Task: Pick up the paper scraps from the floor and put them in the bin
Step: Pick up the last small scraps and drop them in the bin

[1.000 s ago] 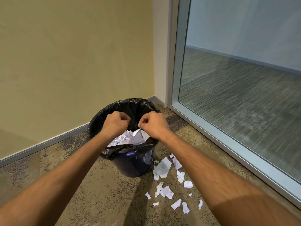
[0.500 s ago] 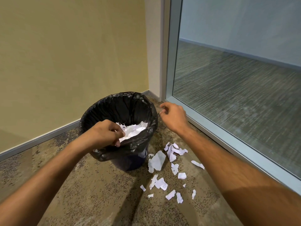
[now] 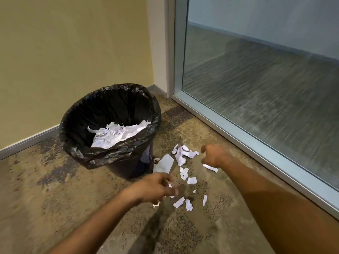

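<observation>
the bin [image 3: 110,129] sits up and to the left of my left hand [image 3: 154,188], its black liner holding torn paper. paper scraps [image 3: 181,156] litter the floor [image 3: 55,189] between my hands. my left hand hovers loosely curled, grasping nothing; my right hand [image 3: 213,156] too, blurred.

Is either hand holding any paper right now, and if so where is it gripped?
No hold can be confirmed. The left hand and right hand hover over the floor scraps, fingers loosely curled and blurred; neither clearly grips paper.
</observation>
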